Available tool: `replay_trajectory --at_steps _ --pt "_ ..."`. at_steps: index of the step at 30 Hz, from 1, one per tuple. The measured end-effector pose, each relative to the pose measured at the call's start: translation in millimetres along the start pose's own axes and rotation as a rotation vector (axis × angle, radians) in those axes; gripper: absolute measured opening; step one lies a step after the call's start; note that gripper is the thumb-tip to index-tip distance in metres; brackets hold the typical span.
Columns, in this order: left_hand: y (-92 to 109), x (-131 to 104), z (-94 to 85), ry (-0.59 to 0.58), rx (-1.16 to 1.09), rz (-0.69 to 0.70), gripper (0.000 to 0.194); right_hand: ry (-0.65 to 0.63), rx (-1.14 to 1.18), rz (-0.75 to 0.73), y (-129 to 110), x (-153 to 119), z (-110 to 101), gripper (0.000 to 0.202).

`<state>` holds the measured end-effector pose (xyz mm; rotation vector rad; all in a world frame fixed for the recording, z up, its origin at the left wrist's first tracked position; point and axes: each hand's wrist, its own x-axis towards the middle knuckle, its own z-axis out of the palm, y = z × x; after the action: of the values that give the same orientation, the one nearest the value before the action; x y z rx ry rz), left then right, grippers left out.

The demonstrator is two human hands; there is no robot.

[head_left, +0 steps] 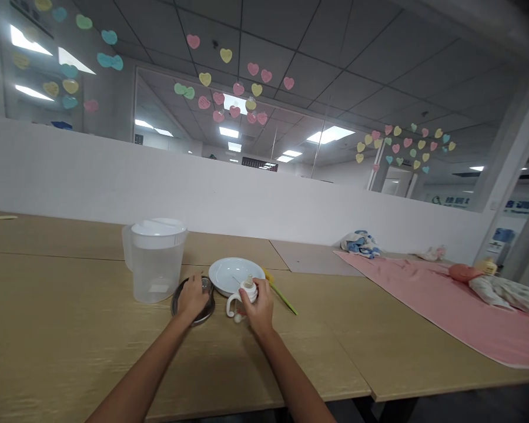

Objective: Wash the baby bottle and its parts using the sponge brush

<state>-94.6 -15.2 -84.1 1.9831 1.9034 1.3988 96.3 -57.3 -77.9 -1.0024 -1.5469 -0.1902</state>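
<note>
On the wooden table (255,364), my left hand (193,298) rests at a round dark metal lid or dish (206,311), its fingers bent at a small knob-like part. My right hand (261,305) is closed round a small white bottle-like object (248,289) with a handle and a pale nozzle on top. That object is at the front edge of a white plate (231,270). A clear plastic pitcher (156,264) with a white lid stands upright to the left of my left hand.
A yellow flower with a green stem (284,296) lies right of my right hand. Further right are a pink cloth (423,294), a blue and white cloth (360,244) and a doll-like bundle (502,288). A white wall (247,202) closes off the back.
</note>
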Motion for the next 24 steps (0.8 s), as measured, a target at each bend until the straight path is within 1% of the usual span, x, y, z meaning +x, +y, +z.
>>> replay_trajectory --at_steps 1,3,6,8,10,12,13,15,17,18,21,24 --pt "2.2 -0.9 -1.4 0.015 -0.004 -0.003 0.039 0.003 -0.006 0.000 0.0 0.0 -0.1 0.024" --pt "10.3 -1.6 -8.1 0.107 -0.025 -0.004 0.044 0.004 -0.009 0.011 -0.7 -0.2 -0.5 0.024" --pt "26.8 -1.9 -20.7 0.317 -0.130 0.037 0.045 -0.003 -0.006 0.024 -2.2 -0.5 -0.8 0.025" --pt "36.6 -4.8 -24.7 0.429 -0.220 0.124 0.043 -0.008 -0.003 0.025 -2.2 -1.0 -0.4 0.026" --pt "44.3 -11.7 -22.7 0.499 -0.292 0.245 0.037 -0.004 0.003 0.025 -1.4 -1.5 0.4 0.029" --pt "50.6 -21.8 -16.1 0.497 -0.347 0.370 0.029 0.004 0.005 0.022 -0.4 -2.0 1.1 0.034" --pt "53.5 -27.4 -12.2 0.464 -0.372 0.427 0.026 0.009 0.002 0.017 0.1 -2.2 1.3 0.036" --pt "59.1 -37.8 -4.9 0.343 -0.424 0.513 0.020 0.021 -0.016 0.003 1.0 -2.6 1.1 0.039" --pt "63.7 -45.2 -0.3 0.241 -0.467 0.526 0.018 0.030 -0.045 -0.015 1.9 -2.8 0.5 0.041" --pt "65.5 -47.5 1.0 0.220 -0.491 0.514 0.018 0.030 -0.061 -0.022 2.1 -2.8 0.1 0.043" --pt "68.2 -50.4 3.5 0.231 -0.575 0.490 0.021 0.013 -0.099 -0.041 1.7 -2.4 -1.1 0.045" --pt "68.0 -51.1 7.6 0.245 -0.664 0.473 0.023 0.003 -0.109 -0.059 -0.8 -1.5 -1.9 0.043"
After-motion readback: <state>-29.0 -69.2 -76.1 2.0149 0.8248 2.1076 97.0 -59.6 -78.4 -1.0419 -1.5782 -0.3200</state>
